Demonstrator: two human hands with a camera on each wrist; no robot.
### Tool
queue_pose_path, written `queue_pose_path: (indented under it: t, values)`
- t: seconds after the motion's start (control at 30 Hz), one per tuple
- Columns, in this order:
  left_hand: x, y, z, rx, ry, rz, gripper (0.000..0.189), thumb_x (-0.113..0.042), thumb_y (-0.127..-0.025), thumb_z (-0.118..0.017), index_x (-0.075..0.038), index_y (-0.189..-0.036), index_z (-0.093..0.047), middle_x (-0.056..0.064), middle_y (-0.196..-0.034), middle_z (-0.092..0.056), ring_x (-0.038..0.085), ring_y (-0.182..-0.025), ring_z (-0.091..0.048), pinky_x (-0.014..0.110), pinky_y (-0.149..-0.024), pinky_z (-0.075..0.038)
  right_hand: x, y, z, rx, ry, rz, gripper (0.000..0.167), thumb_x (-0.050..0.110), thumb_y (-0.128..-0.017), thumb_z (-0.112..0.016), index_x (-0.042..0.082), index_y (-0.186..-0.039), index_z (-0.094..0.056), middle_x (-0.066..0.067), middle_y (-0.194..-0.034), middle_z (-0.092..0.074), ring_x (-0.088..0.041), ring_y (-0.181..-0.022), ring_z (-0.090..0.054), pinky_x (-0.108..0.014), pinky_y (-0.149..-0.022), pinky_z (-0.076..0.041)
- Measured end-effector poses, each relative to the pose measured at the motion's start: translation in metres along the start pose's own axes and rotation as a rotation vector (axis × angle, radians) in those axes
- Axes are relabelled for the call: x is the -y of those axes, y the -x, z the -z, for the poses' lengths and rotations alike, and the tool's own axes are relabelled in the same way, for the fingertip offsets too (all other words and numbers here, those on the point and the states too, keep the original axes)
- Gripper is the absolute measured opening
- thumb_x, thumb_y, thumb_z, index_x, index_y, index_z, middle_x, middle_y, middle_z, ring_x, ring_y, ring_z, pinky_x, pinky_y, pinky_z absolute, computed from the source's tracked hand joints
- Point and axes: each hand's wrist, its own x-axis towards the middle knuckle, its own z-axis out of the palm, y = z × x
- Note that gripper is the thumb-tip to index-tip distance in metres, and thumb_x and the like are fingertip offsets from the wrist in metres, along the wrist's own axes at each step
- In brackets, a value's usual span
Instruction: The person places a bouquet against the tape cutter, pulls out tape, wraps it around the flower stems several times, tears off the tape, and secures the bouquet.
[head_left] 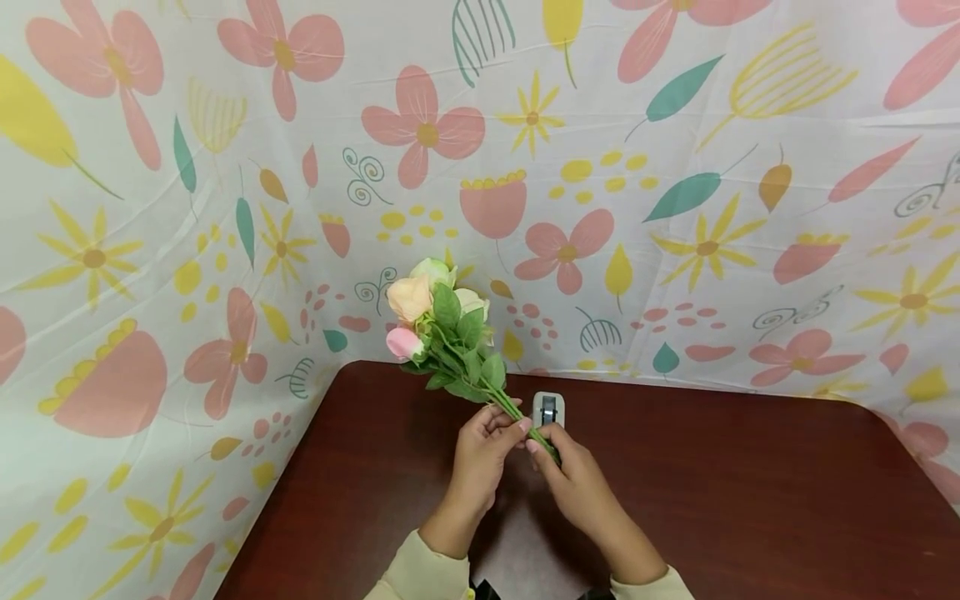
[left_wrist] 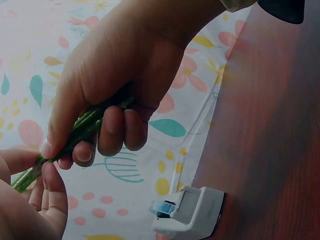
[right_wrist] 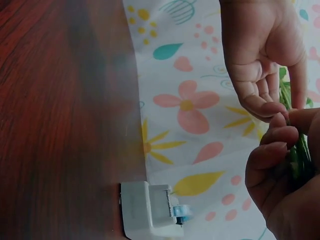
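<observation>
Both hands hold a bouquet of roses (head_left: pixel 448 321), tilted with its blooms up to the left, in the head view. Its heads are peach, pink and pale greenish white, with green leaves below. My left hand (head_left: pixel 480 454) pinches the green stems (head_left: pixel 504 402) between thumb and fingers, below the leaves. Close beside it, my right hand (head_left: pixel 573 475) grips their lower ends. In the left wrist view the right hand (left_wrist: pixel 115 80) has its fingers curled round the stems (left_wrist: pixel 82 130), covering their ends. The right wrist view shows the left hand's (right_wrist: pixel 260 60) thumb and fingertips at the stems.
A small whitish tape dispenser (head_left: pixel 550 407) with a roll of tape stands on the dark red-brown table (head_left: pixel 712 483), just beyond the right hand. A white cloth (head_left: pixel 675 142) printed with flowers and leaves hangs behind the table and along its left side.
</observation>
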Motion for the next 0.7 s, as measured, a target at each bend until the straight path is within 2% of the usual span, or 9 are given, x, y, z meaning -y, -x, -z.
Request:
queue_pose_path:
  t: [0.2,0.33,0.47,0.57,0.7]
  values:
    - [-0.0022,0.0014,-0.0005,0.038,-0.028,-0.025,0.034,-0.011,-0.094,-0.071,-0.002,-0.126,-0.064,0.006,-0.099,-0.071,0.012,-0.079,-0.066,0.026,-0.075,-0.056,0.0033,0.0015,0.0056,0.094,-0.161,-0.071,0.026,0.034,-0.109,-0.043,0.015,-0.100,-0.058,-0.003,-0.070,-0.056,-0.006,-0.047,-0.043,-0.027,-0.045,-0.042]
    - [-0.0033,0.0013,-0.0007,0.062,-0.050,-0.024,0.034,-0.010,-0.095,-0.069,-0.002,-0.127,-0.064,0.002,-0.099,-0.071,0.012,-0.079,-0.064,0.026,-0.074,-0.055,0.0026,0.0010,0.0086,0.164,-0.215,-0.054,0.034,0.031,-0.111,-0.037,0.009,-0.101,-0.061,-0.011,-0.072,-0.061,-0.011,-0.047,-0.047,-0.030,-0.044,-0.043]
    - [-0.0041,0.0020,-0.0004,0.079,-0.071,-0.023,0.037,-0.009,-0.095,-0.067,-0.004,-0.131,-0.062,0.012,-0.105,-0.071,0.011,-0.083,-0.064,0.024,-0.075,-0.053,0.0012,0.0010,0.0096,0.224,-0.254,-0.029,0.032,0.029,-0.112,-0.037,0.007,-0.104,-0.059,-0.014,-0.070,-0.061,-0.012,-0.046,-0.049,-0.035,-0.044,-0.046]
    - [-0.0041,0.0022,-0.0001,0.084,-0.075,-0.024,0.040,-0.006,-0.096,-0.064,-0.004,-0.135,-0.060,0.019,-0.109,-0.071,0.011,-0.087,-0.064,0.023,-0.076,-0.052,0.0015,0.0014,0.0091,0.231,-0.260,-0.035,0.029,0.031,-0.111,-0.039,0.009,-0.101,-0.056,-0.009,-0.066,-0.058,-0.007,-0.046,-0.048,-0.033,-0.043,-0.045]
    - [-0.0034,0.0028,-0.0005,0.075,-0.077,-0.010,0.040,-0.004,-0.095,-0.062,-0.005,-0.135,-0.059,0.019,-0.111,-0.070,0.011,-0.087,-0.064,0.023,-0.075,-0.053,0.0027,0.0025,0.0070,0.195,-0.225,-0.045,0.027,0.033,-0.110,-0.043,0.013,-0.097,-0.056,0.001,-0.063,-0.051,-0.003,-0.048,-0.042,-0.026,-0.044,-0.041]
